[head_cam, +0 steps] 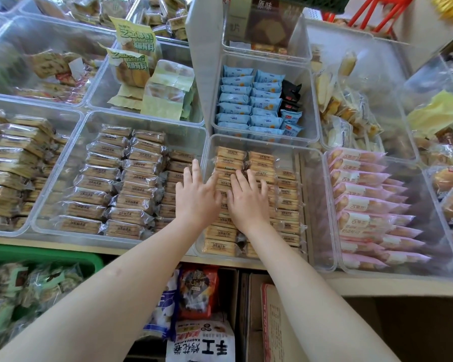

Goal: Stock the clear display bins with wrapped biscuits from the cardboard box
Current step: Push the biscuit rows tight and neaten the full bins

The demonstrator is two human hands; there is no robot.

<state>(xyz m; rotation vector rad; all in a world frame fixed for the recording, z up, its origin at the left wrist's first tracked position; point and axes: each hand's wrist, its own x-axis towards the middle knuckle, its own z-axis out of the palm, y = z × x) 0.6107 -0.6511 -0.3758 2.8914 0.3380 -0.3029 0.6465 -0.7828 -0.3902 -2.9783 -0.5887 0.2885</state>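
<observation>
Cardboard box below; pink packets flank the biscuit bin.

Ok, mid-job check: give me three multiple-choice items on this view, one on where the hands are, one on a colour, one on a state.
1. Where do both hands rest?
A. In the green crate
B. On the wrapped biscuits in the middle front clear bin
C. In the cardboard box

2. What colour are the packets in the bin just behind that one?
A. Mostly light blue
B. Red
C. Purple

3. How are the hands?
A. Fists closed on nothing
B. Each pinching a packet in the air
C. Fingers flat, pressing on the packets

Answers:
1 B: the left hand and right hand lie on the wrapped biscuits in the middle front clear bin.
2 A: the light blue packets fill most of that bin, with a few black ones beside them.
3 C: the fingers are spread and flat on the rows.
</observation>
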